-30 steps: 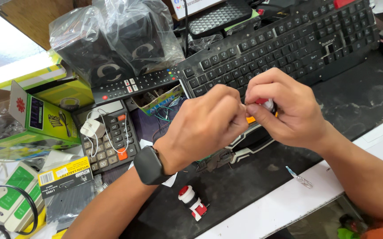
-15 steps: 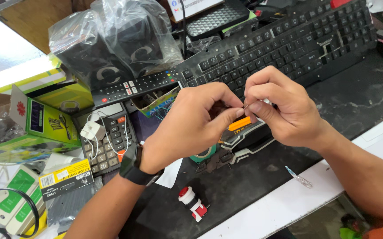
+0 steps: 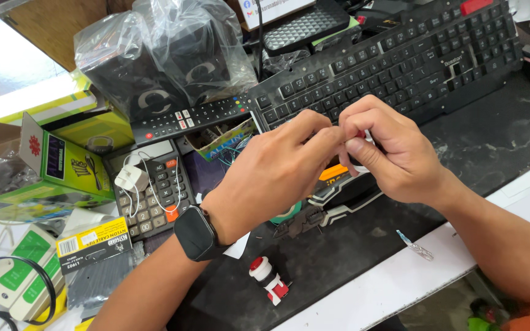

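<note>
My left hand (image 3: pixel 277 171), with a black smartwatch (image 3: pixel 196 234) on the wrist, and my right hand (image 3: pixel 393 153) meet fingertip to fingertip above a black mat (image 3: pixel 491 135). Both pinch a small white part (image 3: pixel 365 135), mostly hidden by the fingers, so its kind is unclear. Right under the hands lies a black tool with an orange piece (image 3: pixel 333 173) and grey handles. A black keyboard (image 3: pixel 400 67) sits just behind the hands.
Left of the hands lie a remote control (image 3: pixel 191 119), a calculator (image 3: pixel 154 190) with a white charger on it, bagged black speakers (image 3: pixel 160 67) and a green box (image 3: pixel 62 159). A red-and-white small part (image 3: pixel 268 279) and a packet of cable ties (image 3: pixel 96 263) lie nearer me.
Both hands have shifted slightly left and the fingertips have drawn closer together. The orange piece of the tool now shows below the hands instead of between the fingers.
</note>
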The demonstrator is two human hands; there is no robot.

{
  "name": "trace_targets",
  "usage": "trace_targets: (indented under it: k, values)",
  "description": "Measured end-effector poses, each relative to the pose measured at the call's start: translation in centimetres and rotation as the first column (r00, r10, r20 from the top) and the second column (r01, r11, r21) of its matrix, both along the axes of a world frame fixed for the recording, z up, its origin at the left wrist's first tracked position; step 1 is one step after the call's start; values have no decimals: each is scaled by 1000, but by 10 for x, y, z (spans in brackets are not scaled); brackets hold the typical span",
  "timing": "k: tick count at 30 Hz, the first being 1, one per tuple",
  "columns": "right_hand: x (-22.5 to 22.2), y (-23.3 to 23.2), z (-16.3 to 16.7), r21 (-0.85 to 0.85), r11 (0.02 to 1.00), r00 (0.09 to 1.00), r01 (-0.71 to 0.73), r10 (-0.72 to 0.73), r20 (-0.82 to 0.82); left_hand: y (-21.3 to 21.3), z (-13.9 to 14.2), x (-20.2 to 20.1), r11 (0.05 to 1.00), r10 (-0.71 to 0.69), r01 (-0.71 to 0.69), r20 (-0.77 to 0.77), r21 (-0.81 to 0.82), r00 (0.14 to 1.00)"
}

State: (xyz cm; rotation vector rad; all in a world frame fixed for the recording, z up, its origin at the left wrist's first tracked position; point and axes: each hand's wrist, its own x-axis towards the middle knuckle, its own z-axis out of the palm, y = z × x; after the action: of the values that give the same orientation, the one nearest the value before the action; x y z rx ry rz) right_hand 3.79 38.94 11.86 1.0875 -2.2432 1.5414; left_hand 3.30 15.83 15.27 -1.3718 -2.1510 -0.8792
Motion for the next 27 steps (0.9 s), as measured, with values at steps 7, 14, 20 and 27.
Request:
trace_targets:
  k: [7, 14, 20, 27]
  values:
    - [0, -2, -3, 19, 999, 995, 31, -29, -99, 2, 4, 1, 994, 4, -14, 94, 111, 996]
    - [-2, -4, -10, 2, 994, 970, 110, -107, -219, 8, 0, 2, 982, 19, -68, 264, 179, 964]
    - [0, -3, -6, 41, 988, 940, 149, -128, -316, 8, -1, 1, 988, 83, -113, 252, 107, 964]
    - [1, -1, -5, 54, 990, 947, 127, -105, -303, 12, 2, 1, 985, 58, -141, 573, 102, 818]
